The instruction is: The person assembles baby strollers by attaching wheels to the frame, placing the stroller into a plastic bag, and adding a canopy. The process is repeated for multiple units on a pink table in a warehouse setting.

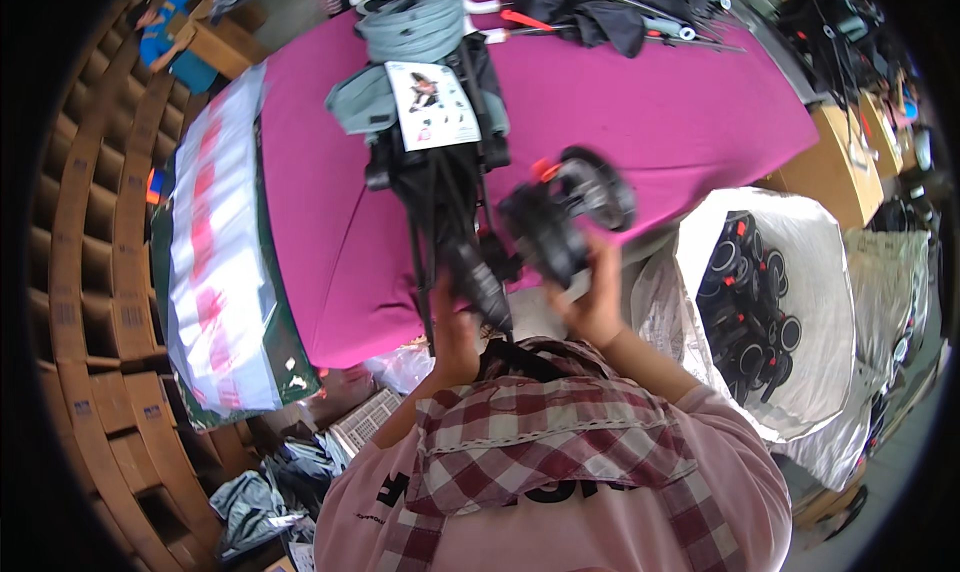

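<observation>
stroller frame hides most of the left hand.

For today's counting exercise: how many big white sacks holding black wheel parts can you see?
1. The big white woven sack of black wheels with orange clips stands open at the right, beside the magenta-covered table. Other pale sacks behind it may hold more, hidden.

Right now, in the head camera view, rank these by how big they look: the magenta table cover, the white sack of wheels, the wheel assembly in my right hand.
1. magenta table cover
2. white sack
3. wheel assembly, though being nearer the camera enlarges it
</observation>
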Demonstrator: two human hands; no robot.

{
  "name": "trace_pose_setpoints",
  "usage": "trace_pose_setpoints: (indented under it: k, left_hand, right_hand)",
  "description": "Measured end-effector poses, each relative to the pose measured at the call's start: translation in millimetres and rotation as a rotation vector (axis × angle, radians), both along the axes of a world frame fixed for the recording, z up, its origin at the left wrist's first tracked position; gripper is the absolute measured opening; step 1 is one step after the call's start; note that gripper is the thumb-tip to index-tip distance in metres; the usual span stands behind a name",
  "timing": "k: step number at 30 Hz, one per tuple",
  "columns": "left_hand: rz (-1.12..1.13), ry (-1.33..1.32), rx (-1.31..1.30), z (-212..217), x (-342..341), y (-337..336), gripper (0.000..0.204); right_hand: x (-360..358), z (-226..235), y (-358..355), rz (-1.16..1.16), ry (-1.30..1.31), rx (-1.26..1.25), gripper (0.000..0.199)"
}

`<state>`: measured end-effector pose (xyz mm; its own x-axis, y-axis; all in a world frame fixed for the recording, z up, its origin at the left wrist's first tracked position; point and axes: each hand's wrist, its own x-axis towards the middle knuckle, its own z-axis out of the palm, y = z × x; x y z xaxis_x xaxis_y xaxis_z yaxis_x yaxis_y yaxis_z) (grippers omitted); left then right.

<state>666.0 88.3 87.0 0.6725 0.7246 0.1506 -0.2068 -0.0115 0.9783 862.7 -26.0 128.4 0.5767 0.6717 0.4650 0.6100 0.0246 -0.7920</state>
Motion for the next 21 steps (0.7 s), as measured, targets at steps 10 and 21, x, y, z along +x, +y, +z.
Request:
trace_pose_setpoints:
  k: [10, 21]
  left_hand:
    - [0.289, 0.715, 0.141, -51, -89, 35, 0.079]
    - [0.512, 0.665, 0.097, -60, -21, 87, 0.062]
  right_hand:
    - [-20, -29, 11, 0.165, -0.116, -0.391, 0.031]
    - [55, -80, 59, 0.537, 0.391, -0.798, 0.076]
